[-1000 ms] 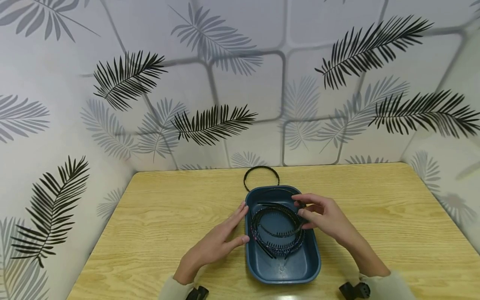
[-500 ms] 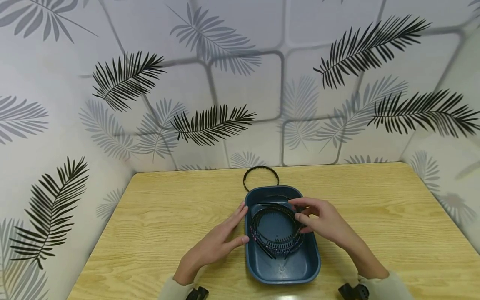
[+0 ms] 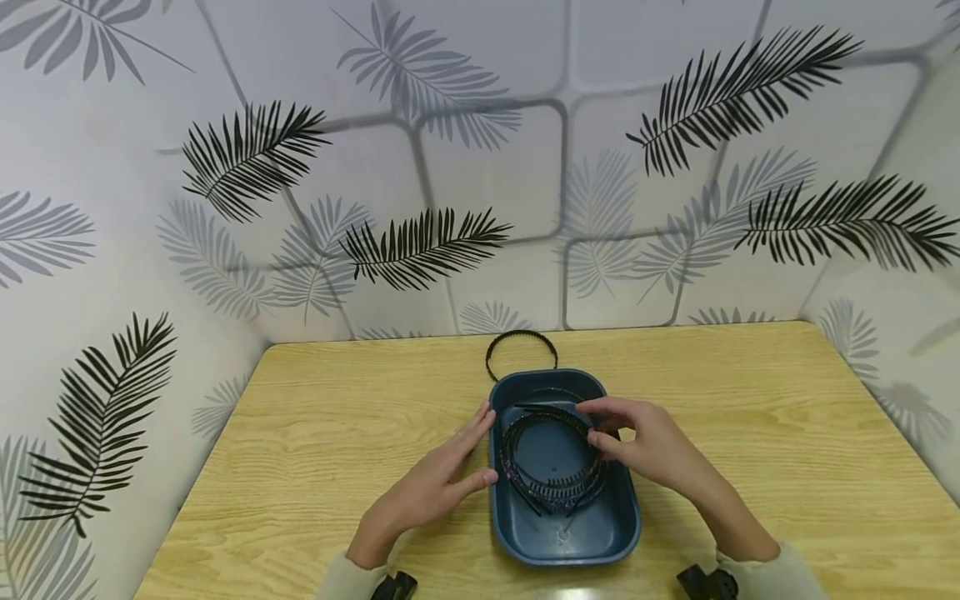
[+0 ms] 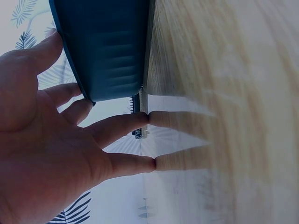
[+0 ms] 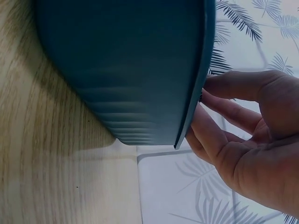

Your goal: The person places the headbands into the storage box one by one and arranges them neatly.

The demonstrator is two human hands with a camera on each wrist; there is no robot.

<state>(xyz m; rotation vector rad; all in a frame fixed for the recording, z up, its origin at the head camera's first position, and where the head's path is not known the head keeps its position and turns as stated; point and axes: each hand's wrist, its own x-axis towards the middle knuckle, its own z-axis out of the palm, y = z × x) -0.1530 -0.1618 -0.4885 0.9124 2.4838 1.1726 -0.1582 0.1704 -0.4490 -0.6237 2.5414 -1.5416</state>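
Observation:
A deep blue plastic tray (image 3: pixel 566 550) holds several dark toothed headbands (image 3: pixel 558 497), nested in a loose ring, some with glittery surfaces. My left hand (image 3: pixel 427 492) lies along the tray's left side, fingers spread. In the left wrist view its thumb and two fingertips meet the tray's rim (image 4: pixel 70 60), while the other two fingers reach down to the table. Over the right rim bends my right hand (image 3: pixel 645 437), pinching the headbands' right side between thumb and fingers. The right wrist view shows a bit of black teeth between these fingers; the tray wall (image 5: pixel 140 70) hides the rest.
Just behind the tray, another black headband (image 3: pixel 521 333) lies on the wooden table (image 3: pixel 337 417). A wall (image 3: pixel 495 183) with leaf patterns rises at the table's back edge, with more patterned wall on both sides.
One headband that stood raised across the ring has dropped down among the others. The ring has shifted slightly left with my right fingers. My left hand stays in place.

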